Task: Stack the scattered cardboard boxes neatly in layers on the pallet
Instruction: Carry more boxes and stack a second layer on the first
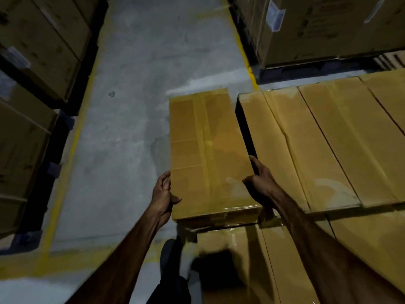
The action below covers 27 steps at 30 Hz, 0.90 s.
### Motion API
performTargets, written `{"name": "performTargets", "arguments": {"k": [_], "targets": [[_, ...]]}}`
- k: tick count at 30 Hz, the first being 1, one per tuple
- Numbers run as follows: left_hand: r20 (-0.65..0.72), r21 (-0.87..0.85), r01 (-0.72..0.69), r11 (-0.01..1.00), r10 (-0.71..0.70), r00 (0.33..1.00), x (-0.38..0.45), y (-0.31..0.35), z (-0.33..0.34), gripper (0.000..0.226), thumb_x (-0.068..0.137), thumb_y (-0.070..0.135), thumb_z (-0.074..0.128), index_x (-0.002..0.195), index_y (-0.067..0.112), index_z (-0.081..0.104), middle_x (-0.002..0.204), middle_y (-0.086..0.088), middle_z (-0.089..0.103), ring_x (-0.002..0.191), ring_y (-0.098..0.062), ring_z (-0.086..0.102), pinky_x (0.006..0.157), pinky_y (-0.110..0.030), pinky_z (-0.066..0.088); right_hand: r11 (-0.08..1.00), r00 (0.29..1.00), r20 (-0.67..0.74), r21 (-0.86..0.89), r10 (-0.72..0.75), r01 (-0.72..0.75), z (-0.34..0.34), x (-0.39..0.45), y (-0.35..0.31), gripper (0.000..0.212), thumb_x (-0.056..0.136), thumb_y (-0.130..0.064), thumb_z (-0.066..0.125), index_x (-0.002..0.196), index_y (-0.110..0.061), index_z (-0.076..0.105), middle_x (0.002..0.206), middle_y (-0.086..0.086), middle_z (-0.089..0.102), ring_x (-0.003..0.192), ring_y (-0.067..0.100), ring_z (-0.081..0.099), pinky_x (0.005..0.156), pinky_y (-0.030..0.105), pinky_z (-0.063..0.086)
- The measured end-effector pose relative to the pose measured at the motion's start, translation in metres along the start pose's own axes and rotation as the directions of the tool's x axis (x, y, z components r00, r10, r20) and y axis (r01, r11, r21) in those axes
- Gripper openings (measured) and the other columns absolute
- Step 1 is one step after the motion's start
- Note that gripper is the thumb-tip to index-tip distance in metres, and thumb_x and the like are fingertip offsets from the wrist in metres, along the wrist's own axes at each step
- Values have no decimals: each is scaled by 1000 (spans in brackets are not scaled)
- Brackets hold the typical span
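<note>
The person holds a long, flat, brown cardboard box sealed with shiny clear tape (210, 150) by its near end. The left hand (163, 191) has fingers curled round the left edge with the thumb on top; the right hand (259, 176) grips the right edge the same way. The box lies just left of the row of long tan cardboard boxes (324, 145), a dark gap between them. I judge this is the placing step: next, slide it right until flush. The cardboard looks smooth and stiff, the tape glossy.
</note>
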State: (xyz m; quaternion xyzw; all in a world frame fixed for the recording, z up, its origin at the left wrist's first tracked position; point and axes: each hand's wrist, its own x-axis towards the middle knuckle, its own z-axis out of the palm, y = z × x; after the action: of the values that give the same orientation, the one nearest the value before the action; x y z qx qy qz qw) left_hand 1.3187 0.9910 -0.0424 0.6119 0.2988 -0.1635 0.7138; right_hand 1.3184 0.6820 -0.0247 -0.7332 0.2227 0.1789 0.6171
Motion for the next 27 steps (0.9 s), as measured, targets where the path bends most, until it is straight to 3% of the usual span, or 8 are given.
{"name": "performTargets", "arguments": {"k": [3, 6, 8, 11, 15, 19, 23, 27], "targets": [[-18, 5, -4, 1000, 5, 1000, 13, -14, 9, 66, 97, -23, 39, 133, 29, 59, 134, 1, 67, 114, -23, 63, 59, -29, 50, 1000, 1000, -5, -5, 28, -28, -5, 18, 17, 87, 87, 13, 53, 156, -38, 39, 129, 1, 65, 81, 24, 68, 54, 29, 54], [-48, 6, 4, 1000, -4, 999, 19, -24, 18, 59, 101, -18, 40, 140, 23, 56, 133, -3, 67, 111, -27, 63, 52, -27, 48, 998, 999, -30, -50, 34, -36, -8, 25, 21, 90, 86, 16, 49, 157, -38, 37, 129, 4, 66, 85, 25, 67, 54, 26, 51], [-57, 16, 9, 1000, -8, 998, 22, -30, 21, 65, 96, -23, 38, 142, 21, 54, 135, -2, 67, 111, -27, 62, 53, -27, 45, 994, 998, -46, -104, 36, -41, -8, 30, 23, 89, 84, 16, 48, 157, -34, 38, 133, 7, 65, 98, 35, 69, 64, 31, 57], [-49, 53, 22, 998, -19, 999, 23, -38, 23, 77, 86, -32, 34, 142, 19, 51, 133, 5, 68, 120, -27, 59, 61, -30, 43, 973, 999, -24, -224, 47, -51, -11, 37, 29, 84, 82, 9, 59, 156, -26, 41, 140, 7, 63, 120, 36, 64, 98, 46, 58], [-74, 76, 37, 996, -32, 997, 23, -47, 25, 81, 85, -35, 38, 146, 18, 50, 129, 7, 67, 126, -24, 60, 74, -33, 52, 948, 986, 44, -286, 159, -140, -14, 42, 31, 85, 83, -11, 79, 158, -21, 39, 147, -1, 54, 127, 30, 58, 108, 46, 51], [-59, 130, 12, 991, -5, 998, 25, -48, 24, 84, 88, -33, 41, 154, 17, 47, 144, 0, 62, 131, -25, 60, 79, -31, 57, 926, 988, 33, -352, 154, -132, -15, 62, 46, 86, 68, -35, 84, 146, -17, 51, 142, 8, 62, 123, 30, 63, 106, 48, 53], [-51, 204, -43, 978, 54, 997, 22, -48, 26, 90, 82, -32, 49, 158, 16, 45, 146, -6, 61, 132, -24, 59, 75, -25, 61, 862, 993, -15, -496, 114, -106, -10, 45, 22, 35, 87, -23, 81, 110, -8, 59, 112, 11, 63, 101, 28, 61, 90, 41, 54], [-23, 265, -91, 960, 100, 995, 18, -51, 26, 91, 80, -30, 52, 157, 18, 48, 143, -7, 63, 132, -24, 59, 86, -31, 61, 820, 991, -25, -560, 128, -120, -13, 46, 26, 37, 86, -25, 81, 114, -8, 65, 111, 15, 67, 93, 27, 60, 83, 39, 53]]}}
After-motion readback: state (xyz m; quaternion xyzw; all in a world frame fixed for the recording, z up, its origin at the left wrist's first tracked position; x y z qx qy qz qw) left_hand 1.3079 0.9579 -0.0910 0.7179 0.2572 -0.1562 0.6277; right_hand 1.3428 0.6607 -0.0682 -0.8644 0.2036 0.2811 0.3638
